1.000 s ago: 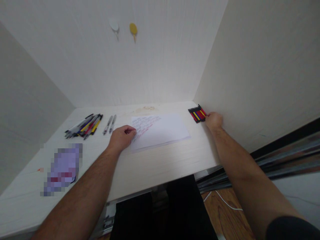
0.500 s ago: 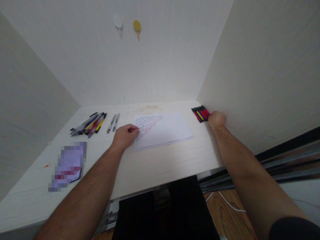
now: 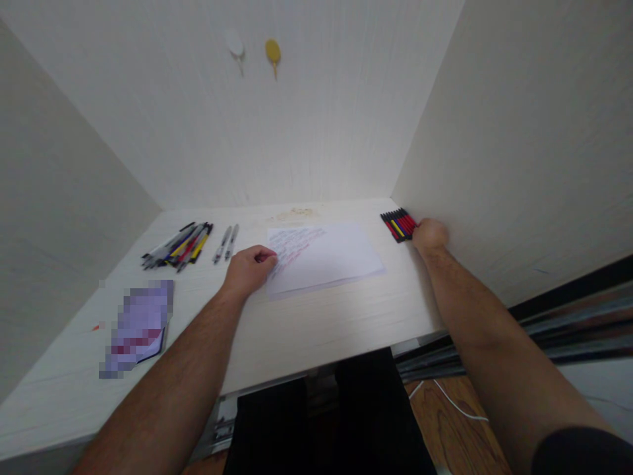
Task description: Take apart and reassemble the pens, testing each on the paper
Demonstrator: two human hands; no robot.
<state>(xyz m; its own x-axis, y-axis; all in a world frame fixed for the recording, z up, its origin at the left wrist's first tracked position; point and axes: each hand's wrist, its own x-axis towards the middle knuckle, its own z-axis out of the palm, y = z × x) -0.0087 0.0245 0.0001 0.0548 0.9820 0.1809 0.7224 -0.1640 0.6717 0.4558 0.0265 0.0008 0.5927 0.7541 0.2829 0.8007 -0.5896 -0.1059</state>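
Observation:
White paper sheets [image 3: 336, 257] lie mid-table, with slanted rows of dark and red handwriting on their left part. My left hand [image 3: 251, 269] rests at the paper's left edge, fingers curled and closed, the thumb touching the sheet; no object shows in it. At the far right, my right hand [image 3: 430, 235] is closed at the right end of a neat row of pens [image 3: 398, 225], mostly red and black with yellow and blue ones. Its fingertips pinch what looks like a red pen at the row's end; the hand hides most of it.
A loose pile of mixed pens [image 3: 180, 247] lies at the left. Two clear pens [image 3: 226, 243] lie side by side near my left hand. A blurred-out phone-like object [image 3: 141, 323] is at the front left. Walls enclose the table [image 3: 316, 343]; two hooks hang behind.
Both hands stay in nearly the same place, the left by the paper and the right at the pen row. The whole view has shifted very slightly.

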